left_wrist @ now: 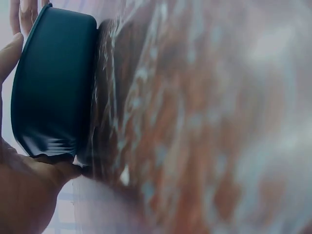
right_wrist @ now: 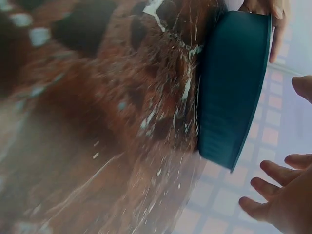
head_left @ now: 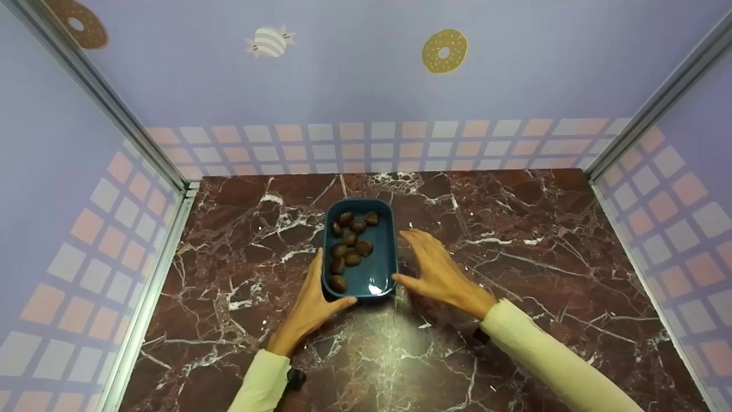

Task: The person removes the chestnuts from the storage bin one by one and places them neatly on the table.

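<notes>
A dark teal rectangular container (head_left: 377, 280) with rounded corners sits on the marble-patterned surface. Several brown chestnuts (head_left: 351, 258) lie in it, mostly towards its left side. My left hand (head_left: 311, 306) rests at the container's near left corner, its fingers along the left wall and its thumb across the near end. In the left wrist view, the thumb (left_wrist: 58, 168) touches the container's end (left_wrist: 53, 83). To the right of the container is my right hand (head_left: 437, 272), fingers and thumb spread, holding nothing. A gap separates these fingers from the container (right_wrist: 231, 87) in the right wrist view.
The dark red marble-patterned tabletop (head_left: 526, 286) spreads around the container. A lilac wall (head_left: 354, 74) with checks and sweets stands behind, with similar panels at left (head_left: 51, 171) and right (head_left: 686, 189). Metal framing (head_left: 146, 297) edges the left side.
</notes>
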`<action>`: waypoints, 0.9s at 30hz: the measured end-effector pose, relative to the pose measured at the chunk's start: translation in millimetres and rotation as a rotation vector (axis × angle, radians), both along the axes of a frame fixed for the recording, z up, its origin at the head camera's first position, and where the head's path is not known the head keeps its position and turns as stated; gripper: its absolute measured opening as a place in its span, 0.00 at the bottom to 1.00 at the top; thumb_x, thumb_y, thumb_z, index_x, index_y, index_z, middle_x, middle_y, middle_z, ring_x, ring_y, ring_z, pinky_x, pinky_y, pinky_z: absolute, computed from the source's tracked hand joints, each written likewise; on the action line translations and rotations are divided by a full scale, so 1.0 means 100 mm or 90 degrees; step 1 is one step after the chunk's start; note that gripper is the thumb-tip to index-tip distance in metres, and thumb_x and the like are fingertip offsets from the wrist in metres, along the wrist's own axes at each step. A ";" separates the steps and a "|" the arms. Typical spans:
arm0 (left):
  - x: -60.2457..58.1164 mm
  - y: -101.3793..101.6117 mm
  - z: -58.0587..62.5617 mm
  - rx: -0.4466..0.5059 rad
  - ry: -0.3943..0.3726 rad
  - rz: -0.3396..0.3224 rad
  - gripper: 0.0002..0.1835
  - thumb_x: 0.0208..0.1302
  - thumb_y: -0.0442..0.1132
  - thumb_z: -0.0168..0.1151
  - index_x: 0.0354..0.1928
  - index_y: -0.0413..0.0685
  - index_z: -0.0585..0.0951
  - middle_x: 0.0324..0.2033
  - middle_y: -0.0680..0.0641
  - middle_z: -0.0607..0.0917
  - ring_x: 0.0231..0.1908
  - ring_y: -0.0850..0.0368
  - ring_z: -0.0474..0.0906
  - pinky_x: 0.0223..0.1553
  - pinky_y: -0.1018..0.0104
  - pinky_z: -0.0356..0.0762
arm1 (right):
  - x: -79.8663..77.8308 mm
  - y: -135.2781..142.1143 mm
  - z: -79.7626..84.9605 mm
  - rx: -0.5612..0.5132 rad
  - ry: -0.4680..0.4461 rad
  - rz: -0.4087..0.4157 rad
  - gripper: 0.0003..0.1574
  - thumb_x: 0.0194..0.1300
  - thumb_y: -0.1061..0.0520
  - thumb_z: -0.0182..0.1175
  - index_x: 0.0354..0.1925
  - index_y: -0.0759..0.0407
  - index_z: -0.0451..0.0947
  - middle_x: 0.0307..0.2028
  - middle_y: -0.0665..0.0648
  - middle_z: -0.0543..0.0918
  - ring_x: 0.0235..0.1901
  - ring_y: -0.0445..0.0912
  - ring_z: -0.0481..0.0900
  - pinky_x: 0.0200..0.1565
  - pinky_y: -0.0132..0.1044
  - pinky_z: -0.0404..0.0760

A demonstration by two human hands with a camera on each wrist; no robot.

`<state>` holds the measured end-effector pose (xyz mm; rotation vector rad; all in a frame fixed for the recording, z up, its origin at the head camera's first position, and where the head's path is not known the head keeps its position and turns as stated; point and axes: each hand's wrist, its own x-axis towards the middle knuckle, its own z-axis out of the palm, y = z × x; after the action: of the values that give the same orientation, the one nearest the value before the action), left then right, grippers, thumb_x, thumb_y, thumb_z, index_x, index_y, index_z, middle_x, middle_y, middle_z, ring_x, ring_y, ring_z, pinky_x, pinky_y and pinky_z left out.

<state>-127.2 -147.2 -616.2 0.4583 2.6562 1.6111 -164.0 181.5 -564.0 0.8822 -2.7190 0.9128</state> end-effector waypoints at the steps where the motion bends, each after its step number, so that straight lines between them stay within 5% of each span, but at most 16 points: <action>1: 0.01 0.01 -0.01 0.008 0.001 0.005 0.74 0.59 0.55 0.87 0.90 0.40 0.42 0.86 0.29 0.49 0.84 0.28 0.51 0.78 0.27 0.56 | -0.03 -0.04 -0.01 -0.003 -0.002 0.005 0.61 0.67 0.39 0.77 0.82 0.68 0.62 0.78 0.70 0.70 0.78 0.66 0.66 0.78 0.66 0.61; 18: 0.03 0.13 -0.08 0.061 -0.018 0.042 0.72 0.61 0.50 0.86 0.89 0.37 0.41 0.86 0.27 0.43 0.85 0.28 0.43 0.80 0.26 0.49 | -0.30 -0.48 -0.26 -0.035 0.042 0.161 0.40 0.68 0.54 0.79 0.70 0.70 0.77 0.69 0.69 0.79 0.71 0.63 0.74 0.73 0.61 0.73; 27: 0.01 0.12 -0.13 0.082 -0.017 0.042 0.72 0.61 0.50 0.86 0.89 0.37 0.42 0.87 0.29 0.45 0.85 0.29 0.45 0.80 0.26 0.50 | -0.36 -0.63 -0.19 0.055 0.017 0.143 0.37 0.67 0.49 0.80 0.68 0.62 0.83 0.61 0.60 0.86 0.61 0.55 0.78 0.62 0.58 0.78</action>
<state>-126.6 -135.2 -629.5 0.3526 2.5845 1.8012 -199.5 118.4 -583.2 1.2276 -2.6937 0.8190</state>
